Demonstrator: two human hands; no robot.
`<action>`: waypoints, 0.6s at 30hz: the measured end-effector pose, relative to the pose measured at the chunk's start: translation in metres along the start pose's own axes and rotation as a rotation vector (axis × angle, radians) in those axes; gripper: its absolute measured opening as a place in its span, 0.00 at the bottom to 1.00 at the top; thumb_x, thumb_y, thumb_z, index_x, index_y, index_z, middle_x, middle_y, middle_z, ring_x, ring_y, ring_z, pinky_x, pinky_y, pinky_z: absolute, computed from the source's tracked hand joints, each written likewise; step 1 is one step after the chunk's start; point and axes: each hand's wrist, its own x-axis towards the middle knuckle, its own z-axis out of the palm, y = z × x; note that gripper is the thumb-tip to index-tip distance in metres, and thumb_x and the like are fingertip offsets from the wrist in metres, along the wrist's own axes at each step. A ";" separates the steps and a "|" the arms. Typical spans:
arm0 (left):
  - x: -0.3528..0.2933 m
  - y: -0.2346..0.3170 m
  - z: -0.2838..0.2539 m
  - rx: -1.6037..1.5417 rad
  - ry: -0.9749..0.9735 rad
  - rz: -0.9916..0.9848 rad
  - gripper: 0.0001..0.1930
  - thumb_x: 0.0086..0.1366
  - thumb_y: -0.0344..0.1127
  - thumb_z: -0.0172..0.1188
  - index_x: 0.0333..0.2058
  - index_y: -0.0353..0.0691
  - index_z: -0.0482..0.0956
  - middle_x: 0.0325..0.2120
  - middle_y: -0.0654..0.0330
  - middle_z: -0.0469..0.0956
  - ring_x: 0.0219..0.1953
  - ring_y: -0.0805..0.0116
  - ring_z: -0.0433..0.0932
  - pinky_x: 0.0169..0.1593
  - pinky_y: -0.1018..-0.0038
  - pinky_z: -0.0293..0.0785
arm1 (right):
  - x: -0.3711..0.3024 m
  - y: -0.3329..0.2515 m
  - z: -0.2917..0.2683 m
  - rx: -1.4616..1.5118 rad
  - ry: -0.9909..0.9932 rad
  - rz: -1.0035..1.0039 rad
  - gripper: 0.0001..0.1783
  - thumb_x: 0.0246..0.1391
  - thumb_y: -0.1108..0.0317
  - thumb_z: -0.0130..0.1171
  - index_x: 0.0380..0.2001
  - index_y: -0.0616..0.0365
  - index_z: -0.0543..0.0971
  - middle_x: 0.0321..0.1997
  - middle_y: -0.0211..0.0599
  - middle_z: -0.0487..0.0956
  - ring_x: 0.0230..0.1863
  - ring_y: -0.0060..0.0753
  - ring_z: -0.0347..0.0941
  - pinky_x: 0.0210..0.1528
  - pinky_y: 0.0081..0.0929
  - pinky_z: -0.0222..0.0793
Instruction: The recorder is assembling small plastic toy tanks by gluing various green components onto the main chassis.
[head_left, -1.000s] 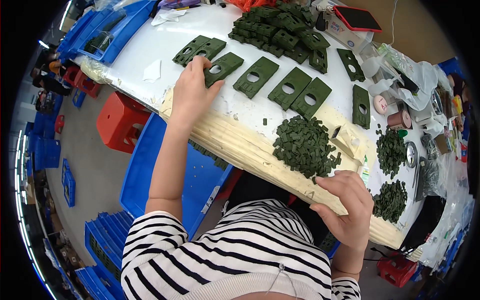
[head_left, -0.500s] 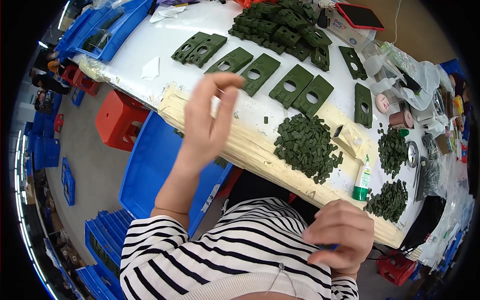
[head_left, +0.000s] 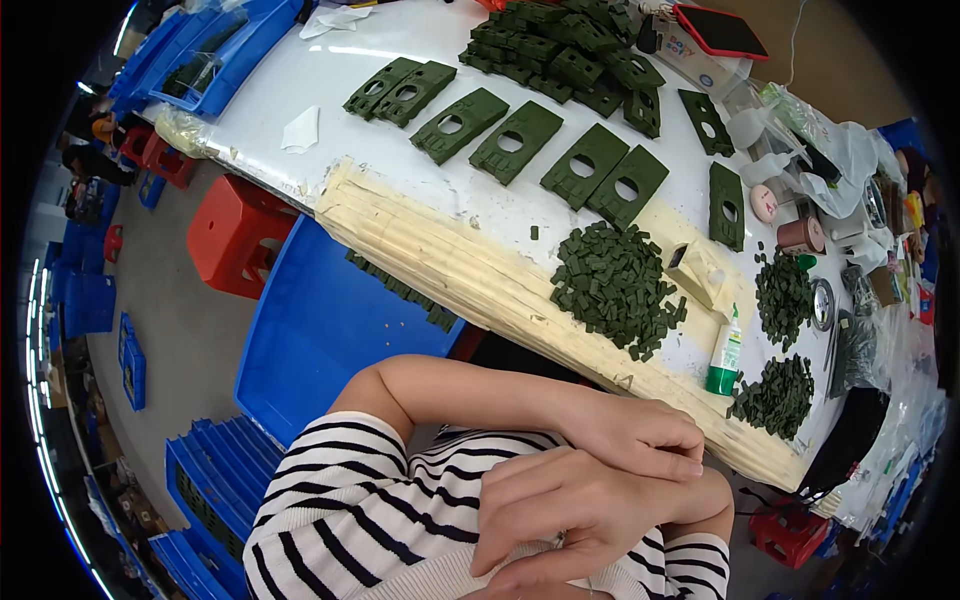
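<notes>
My left forearm crosses in front of my body, and my left hand (head_left: 635,432) lies over my right wrist, its fingers bent together against it. Below it, my right hand (head_left: 560,505) reaches left across the striped top with its fingers apart and nothing in them. Both hands are off the table. Closest on the table are a heap of small dark green pieces (head_left: 615,290) and a white bottle with a green base (head_left: 725,355). Flat green plates with round holes (head_left: 509,142), apparently model tank hulls, lie in a row behind the heap.
A pile of green hull parts (head_left: 560,50) stands at the back. Two smaller heaps of green pieces (head_left: 785,300) lie right. A yellowish wooden strip (head_left: 430,245) runs along the table's front. Left are a blue bin (head_left: 310,330) and a red stool (head_left: 235,235).
My left hand has come down from above the table to my right wrist. My right hand has swung left across my body. The plates and heaps keep their places.
</notes>
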 end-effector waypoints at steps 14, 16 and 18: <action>0.017 -0.027 0.011 0.113 0.084 0.072 0.19 0.71 0.46 0.49 0.44 0.33 0.73 0.39 0.55 0.72 0.43 0.66 0.71 0.47 0.71 0.68 | 0.012 0.004 0.007 0.204 -0.004 0.044 0.08 0.53 0.68 0.63 0.27 0.61 0.78 0.24 0.32 0.75 0.26 0.26 0.72 0.27 0.22 0.66; 0.011 -0.020 0.007 0.106 0.057 0.060 0.18 0.71 0.46 0.49 0.42 0.33 0.73 0.38 0.54 0.73 0.42 0.65 0.72 0.46 0.70 0.69 | 0.006 0.005 0.001 0.224 -0.038 0.079 0.07 0.51 0.71 0.65 0.31 0.63 0.80 0.27 0.35 0.77 0.29 0.32 0.73 0.30 0.24 0.68; 0.004 -0.007 -0.002 0.075 0.010 0.041 0.18 0.70 0.46 0.51 0.40 0.33 0.74 0.35 0.53 0.75 0.38 0.64 0.74 0.42 0.70 0.70 | -0.002 0.005 -0.006 0.214 -0.028 0.119 0.07 0.51 0.72 0.66 0.32 0.64 0.80 0.28 0.36 0.78 0.30 0.35 0.74 0.32 0.26 0.68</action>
